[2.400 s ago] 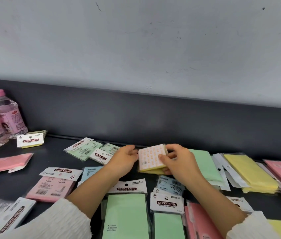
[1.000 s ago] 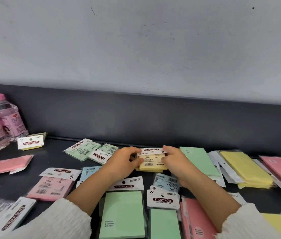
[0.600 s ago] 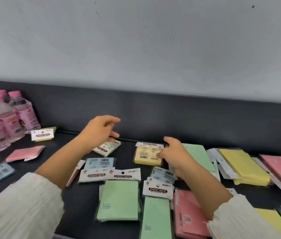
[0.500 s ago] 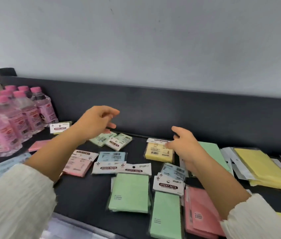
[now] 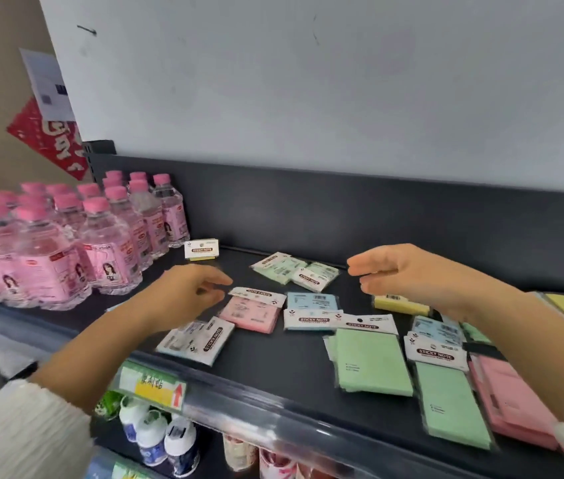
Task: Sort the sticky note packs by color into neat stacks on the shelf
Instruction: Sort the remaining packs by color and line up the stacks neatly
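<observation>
Head view, left hand (image 5: 184, 292), right hand (image 5: 408, 274), both loosely curled, empty, two long green packs (image 5: 372, 361)

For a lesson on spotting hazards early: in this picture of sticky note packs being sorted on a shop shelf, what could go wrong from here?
1. The left hand hovers empty close to the pink-capped water bottles. A quick sideways reach might knock one over.
2. The pale sticky note pack lies near the front edge of the shelf. A careless sweep could push it off.
</observation>
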Tool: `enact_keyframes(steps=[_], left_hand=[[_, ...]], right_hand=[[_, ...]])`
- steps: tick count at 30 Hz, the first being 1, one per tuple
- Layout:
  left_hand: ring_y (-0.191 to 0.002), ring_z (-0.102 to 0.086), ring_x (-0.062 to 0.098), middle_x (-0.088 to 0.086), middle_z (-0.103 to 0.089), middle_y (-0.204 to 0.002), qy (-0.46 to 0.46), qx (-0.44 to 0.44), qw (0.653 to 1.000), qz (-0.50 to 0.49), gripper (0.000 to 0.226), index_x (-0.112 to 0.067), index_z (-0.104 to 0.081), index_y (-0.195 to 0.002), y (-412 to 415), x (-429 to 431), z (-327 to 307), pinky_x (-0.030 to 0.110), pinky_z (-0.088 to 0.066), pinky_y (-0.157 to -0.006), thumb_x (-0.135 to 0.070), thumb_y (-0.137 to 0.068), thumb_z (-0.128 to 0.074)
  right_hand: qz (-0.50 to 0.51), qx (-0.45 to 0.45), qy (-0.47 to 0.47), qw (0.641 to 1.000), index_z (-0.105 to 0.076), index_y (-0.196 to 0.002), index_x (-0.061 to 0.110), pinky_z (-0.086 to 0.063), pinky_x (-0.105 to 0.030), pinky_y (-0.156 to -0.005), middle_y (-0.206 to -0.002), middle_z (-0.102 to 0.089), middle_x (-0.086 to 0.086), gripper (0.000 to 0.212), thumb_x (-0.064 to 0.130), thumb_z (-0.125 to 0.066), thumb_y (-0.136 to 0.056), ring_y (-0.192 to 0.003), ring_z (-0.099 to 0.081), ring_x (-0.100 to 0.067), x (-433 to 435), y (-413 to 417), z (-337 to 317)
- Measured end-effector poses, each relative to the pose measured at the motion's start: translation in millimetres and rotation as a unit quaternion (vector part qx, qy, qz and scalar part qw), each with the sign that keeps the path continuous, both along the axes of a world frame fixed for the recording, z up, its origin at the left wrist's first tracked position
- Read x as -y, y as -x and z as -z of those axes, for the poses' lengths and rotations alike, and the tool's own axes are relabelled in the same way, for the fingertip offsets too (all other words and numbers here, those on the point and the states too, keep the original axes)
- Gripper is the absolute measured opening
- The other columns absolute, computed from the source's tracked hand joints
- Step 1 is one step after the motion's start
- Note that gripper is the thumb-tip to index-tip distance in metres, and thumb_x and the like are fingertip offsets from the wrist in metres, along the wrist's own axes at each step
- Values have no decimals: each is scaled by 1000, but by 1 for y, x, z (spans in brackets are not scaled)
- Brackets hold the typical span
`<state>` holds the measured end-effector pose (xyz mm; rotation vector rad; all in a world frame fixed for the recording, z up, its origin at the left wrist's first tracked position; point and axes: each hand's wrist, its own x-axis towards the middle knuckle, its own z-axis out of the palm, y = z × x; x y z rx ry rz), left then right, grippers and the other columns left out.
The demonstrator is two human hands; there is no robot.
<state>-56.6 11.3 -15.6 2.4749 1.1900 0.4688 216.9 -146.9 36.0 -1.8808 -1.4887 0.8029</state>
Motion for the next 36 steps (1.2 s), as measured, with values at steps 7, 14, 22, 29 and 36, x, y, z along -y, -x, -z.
enact_keyframes(steps=[7, 14, 22, 29, 36], left_hand=[[-107, -58, 8, -9, -64, -118, -30, 84, 994, 59, 26, -25, -66, -115, 81, -19, 28, 17, -38, -89, -17, -91, -60], [-115, -53, 4, -13, -60, -121, -9, 118, 982, 147, 27, -28, -65, -116, 114, -30, 32, 16, -36, -98, -18, -94, -55], [-102, -51, -7, -15, -60, -119, 46, 200, 966, 158, 31, -26, -59, -125, 103, -32, 29, -2, -33, -82, -18, -95, -53], [-106, -60, 11, -2, -62, -119, 386, 333, 854, 109, 41, -15, -52, -125, 58, -30, 13, 29, -50, -94, -39, -91, -54], [-94, -66, 17, 8, -66, -107, 386, 468, 793, 57, 16, -7, -57, -108, 21, -42, -11, 24, -59, -65, -17, -97, -51]], right_hand=[[-14, 199, 38, 979, -49, -135, 20, -38, -27, -103, -138, -49, 3, 57, 25, -71, -82, -126, -46, -13, -56, 110, 31], [31, 362, 117, 924, -31, -146, 15, -26, -34, -114, -154, -28, -8, 65, 46, -51, -92, -139, -30, -24, -99, 143, 77], [252, 208, -109, 939, -56, -88, 13, -51, -39, -69, -90, -61, -9, 32, 32, -33, -100, -81, -58, -28, -96, 163, 58], [209, -404, -187, 871, -61, -106, 3, -60, -32, -67, -95, -73, -12, 22, 12, -42, -99, -85, -70, -21, -89, 183, 36], [210, -155, -179, 948, -68, -102, 20, -56, -29, -79, -107, -72, -4, 17, 24, -54, -94, -94, -68, -12, -72, 141, 20]])
